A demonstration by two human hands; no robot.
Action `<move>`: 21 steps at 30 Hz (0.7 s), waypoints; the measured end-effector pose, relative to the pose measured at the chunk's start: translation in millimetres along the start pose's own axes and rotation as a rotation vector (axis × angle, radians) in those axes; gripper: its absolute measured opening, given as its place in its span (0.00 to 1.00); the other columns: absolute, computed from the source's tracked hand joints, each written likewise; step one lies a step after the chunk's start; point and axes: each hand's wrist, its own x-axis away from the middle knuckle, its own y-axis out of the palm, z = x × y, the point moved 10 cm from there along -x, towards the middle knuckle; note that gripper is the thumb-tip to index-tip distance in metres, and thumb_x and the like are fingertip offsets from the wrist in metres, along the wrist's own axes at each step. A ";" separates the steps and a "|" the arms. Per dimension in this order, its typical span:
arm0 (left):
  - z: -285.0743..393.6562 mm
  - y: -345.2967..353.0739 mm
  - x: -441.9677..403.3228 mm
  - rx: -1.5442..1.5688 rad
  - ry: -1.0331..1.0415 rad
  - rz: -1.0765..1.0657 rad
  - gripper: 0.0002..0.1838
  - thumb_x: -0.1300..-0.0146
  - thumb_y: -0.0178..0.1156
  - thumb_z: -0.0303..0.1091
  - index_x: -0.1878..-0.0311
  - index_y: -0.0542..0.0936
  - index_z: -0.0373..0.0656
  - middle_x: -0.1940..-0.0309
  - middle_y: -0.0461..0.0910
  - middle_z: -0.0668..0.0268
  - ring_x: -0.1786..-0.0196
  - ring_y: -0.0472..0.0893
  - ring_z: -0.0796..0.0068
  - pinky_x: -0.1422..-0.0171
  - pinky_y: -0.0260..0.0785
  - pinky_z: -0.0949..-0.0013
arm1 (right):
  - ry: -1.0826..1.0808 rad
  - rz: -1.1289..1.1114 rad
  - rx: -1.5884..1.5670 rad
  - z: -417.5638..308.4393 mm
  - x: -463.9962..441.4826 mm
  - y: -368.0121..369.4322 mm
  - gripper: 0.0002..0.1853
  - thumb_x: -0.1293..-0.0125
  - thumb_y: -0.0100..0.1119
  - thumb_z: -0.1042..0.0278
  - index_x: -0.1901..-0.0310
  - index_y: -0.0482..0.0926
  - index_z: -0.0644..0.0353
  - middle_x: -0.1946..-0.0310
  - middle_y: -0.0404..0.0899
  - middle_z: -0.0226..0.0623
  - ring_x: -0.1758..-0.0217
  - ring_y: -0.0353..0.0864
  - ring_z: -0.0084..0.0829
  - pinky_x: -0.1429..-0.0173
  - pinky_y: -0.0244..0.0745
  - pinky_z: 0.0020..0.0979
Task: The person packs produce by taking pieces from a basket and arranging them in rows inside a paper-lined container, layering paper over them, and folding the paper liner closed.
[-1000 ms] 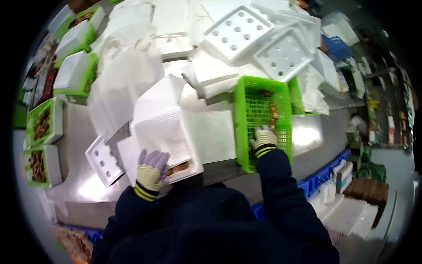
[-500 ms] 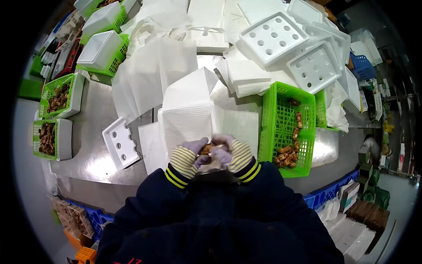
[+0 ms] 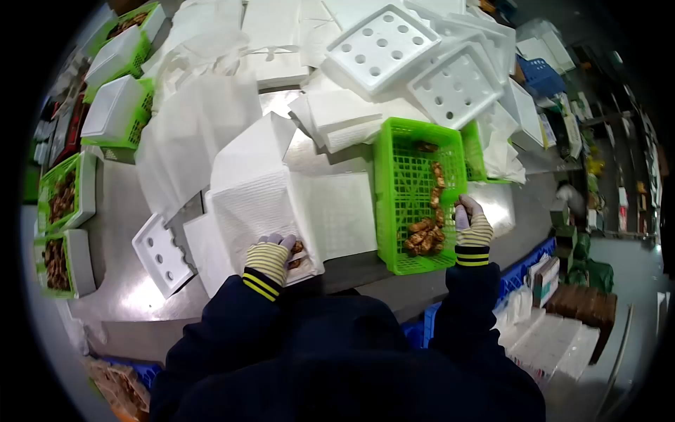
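A white foam box lined with white ridged paper stands in front of me. My left hand, in a lilac and striped glove, rests inside its near end with fingers loosely stretched. Brown knobbly pieces lie beside those fingertips; their exact kind is unclear. At the right rim of a green plastic basket is my right hand, its fingers bent together. A small dark spot shows at its fingertips, too small to name. More brown lumps sit in the basket's near end and along its right side.
Perforated foam lids and white sheets cover the far side of the steel table. Another holed lid lies left of the box. Filled green baskets line the left edge. Blue crates stand below the right edge.
My hands were together over the box's near end, around a brown piece. Now the right has moved away to the basket's right rim, while the left stays at the box. The view has shifted right.
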 end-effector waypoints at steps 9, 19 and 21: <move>-7.7 18.6 -10.8 0.206 0.118 0.020 0.14 0.44 0.53 0.30 0.53 0.72 0.46 0.62 0.75 0.56 0.57 0.74 0.52 0.54 0.66 0.52 | 0.099 -0.926 1.066 65.6 29.6 107.4 0.25 0.42 0.60 0.61 0.44 0.70 0.58 0.42 0.70 0.45 0.38 0.69 0.44 0.38 0.68 0.42; -71.9 -114.1 72.7 0.282 0.068 0.678 0.17 0.42 0.57 0.24 0.47 0.75 0.42 0.58 0.79 0.55 0.55 0.77 0.55 0.51 0.71 0.61 | -0.199 -0.433 0.974 -36.8 -20.7 77.3 0.11 0.38 0.56 0.67 0.55 0.79 0.58 0.57 0.78 0.39 0.59 0.79 0.34 0.52 0.76 0.37; -78.2 -122.7 92.6 0.342 0.008 0.712 0.18 0.43 0.59 0.26 0.48 0.75 0.42 0.58 0.79 0.55 0.55 0.77 0.54 0.51 0.71 0.59 | -0.401 -0.210 0.486 -115.2 -14.1 62.3 0.10 0.39 0.54 0.76 0.57 0.78 0.65 0.61 0.80 0.43 0.65 0.81 0.32 0.60 0.78 0.31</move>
